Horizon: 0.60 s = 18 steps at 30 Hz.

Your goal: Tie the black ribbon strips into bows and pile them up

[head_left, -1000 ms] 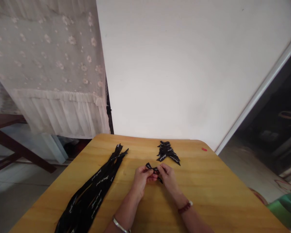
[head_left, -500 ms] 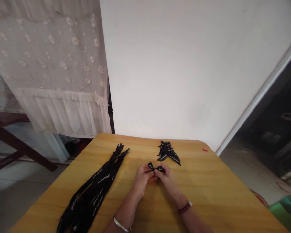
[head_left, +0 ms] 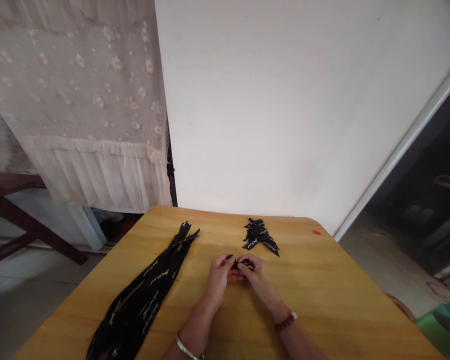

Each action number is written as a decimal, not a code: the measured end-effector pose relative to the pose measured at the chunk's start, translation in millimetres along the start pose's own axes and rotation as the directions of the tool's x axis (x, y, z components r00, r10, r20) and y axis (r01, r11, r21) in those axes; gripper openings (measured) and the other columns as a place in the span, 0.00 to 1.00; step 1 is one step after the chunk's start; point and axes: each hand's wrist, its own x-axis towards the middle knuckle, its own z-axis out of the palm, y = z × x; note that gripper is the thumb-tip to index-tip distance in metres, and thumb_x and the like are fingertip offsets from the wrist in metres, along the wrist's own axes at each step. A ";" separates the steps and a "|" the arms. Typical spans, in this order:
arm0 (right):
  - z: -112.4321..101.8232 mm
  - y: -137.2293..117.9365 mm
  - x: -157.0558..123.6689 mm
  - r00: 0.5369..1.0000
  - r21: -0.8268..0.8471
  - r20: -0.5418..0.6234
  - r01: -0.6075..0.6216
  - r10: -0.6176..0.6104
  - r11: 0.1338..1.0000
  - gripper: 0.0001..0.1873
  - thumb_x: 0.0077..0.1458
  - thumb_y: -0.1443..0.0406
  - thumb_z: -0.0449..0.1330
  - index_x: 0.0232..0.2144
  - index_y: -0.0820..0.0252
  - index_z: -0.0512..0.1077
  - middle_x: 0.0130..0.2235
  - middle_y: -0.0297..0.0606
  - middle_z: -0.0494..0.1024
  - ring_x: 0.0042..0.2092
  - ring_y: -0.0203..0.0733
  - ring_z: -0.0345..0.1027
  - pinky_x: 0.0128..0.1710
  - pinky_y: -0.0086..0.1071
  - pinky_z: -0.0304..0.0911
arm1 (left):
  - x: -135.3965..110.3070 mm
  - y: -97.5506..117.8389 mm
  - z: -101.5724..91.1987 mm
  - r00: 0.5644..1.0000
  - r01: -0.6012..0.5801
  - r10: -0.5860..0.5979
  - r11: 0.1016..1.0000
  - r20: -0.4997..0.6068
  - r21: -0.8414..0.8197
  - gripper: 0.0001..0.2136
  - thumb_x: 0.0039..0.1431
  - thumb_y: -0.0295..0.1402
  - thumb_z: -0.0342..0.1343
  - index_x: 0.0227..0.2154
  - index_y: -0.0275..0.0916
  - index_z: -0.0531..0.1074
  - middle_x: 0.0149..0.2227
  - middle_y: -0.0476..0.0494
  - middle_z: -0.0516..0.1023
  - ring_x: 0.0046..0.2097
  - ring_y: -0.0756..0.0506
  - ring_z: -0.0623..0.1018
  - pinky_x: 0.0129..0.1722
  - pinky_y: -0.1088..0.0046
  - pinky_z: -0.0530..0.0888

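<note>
One item in your hands, by the look of it. Where is it?

Small black ribbon bow (head_left: 243, 263), held just over the wooden worktop (head_left: 322, 290). Your left hand (head_left: 218, 280) and right hand (head_left: 257, 278) both grip it, fingertips closed and nearly meeting. Fingers hide most of it.

Anything on your wrists?

Silver bangle (head_left: 186, 351) on the left, dark red bead bracelet (head_left: 285, 322) on the right.

And around you?

Long black printed ribbon strips (head_left: 142, 295) lie to your left. Heap of black ribbon bows (head_left: 259, 236) ahead, near the far edge. Red scrap (head_left: 316, 232) off to the right of it. Beyond the worktop, a lace curtain (head_left: 90, 100) hangs beside a white wall (head_left: 277, 100).
</note>
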 end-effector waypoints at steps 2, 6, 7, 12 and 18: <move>-0.4 -0.4 0.2 1.000 0.000 -0.010 -0.003 0.003 1.000 0.04 0.40 0.65 0.57 0.23 0.61 0.68 0.26 0.35 0.71 0.30 0.39 0.63 0.30 0.30 0.59 | 0.8 -0.8 -0.5 1.000 0.000 -0.001 1.000 -0.012 -0.030 0.11 0.43 0.36 0.55 0.24 0.33 0.65 0.22 0.46 0.72 0.20 0.48 0.73 0.20 0.73 0.71; -1.8 -0.7 0.9 1.000 0.018 -0.026 -0.015 0.016 1.000 0.04 0.39 0.65 0.58 0.21 0.61 0.69 0.24 0.34 0.70 0.29 0.38 0.63 0.30 0.29 0.58 | 1.0 0.2 -1.6 0.999 0.030 -0.028 0.997 0.024 -0.070 0.12 0.44 0.39 0.53 0.24 0.32 0.65 0.23 0.44 0.73 0.21 0.48 0.74 0.21 0.72 0.72; -2.1 -0.4 1.1 0.999 0.034 -0.024 -0.025 0.026 0.999 0.04 0.39 0.65 0.58 0.21 0.62 0.69 0.24 0.34 0.70 0.28 0.38 0.62 0.29 0.29 0.58 | 0.7 1.0 -1.9 0.998 0.037 -0.034 0.997 0.046 -0.066 0.12 0.43 0.38 0.54 0.24 0.32 0.66 0.23 0.43 0.73 0.22 0.48 0.74 0.22 0.72 0.72; -3.5 4.3 1.1 0.993 0.234 -0.017 -0.106 0.113 0.966 0.08 0.42 0.61 0.58 0.23 0.61 0.68 0.23 0.33 0.70 0.27 0.37 0.63 0.27 0.28 0.58 | -0.9 4.5 -2.8 0.993 0.031 -0.026 0.999 0.114 -0.041 0.09 0.37 0.28 0.59 0.25 0.30 0.69 0.25 0.42 0.75 0.27 0.48 0.75 0.28 0.75 0.72; -5.1 8.6 1.3 0.970 0.278 -0.072 -0.206 0.234 0.938 0.18 0.47 0.53 0.50 0.23 0.63 0.68 0.24 0.38 0.71 0.27 0.40 0.65 0.26 0.30 0.58 | 0.0 4.6 -3.4 0.996 0.029 -0.023 0.997 0.086 -0.077 0.07 0.38 0.26 0.59 0.24 0.30 0.68 0.27 0.41 0.76 0.27 0.47 0.75 0.28 0.75 0.72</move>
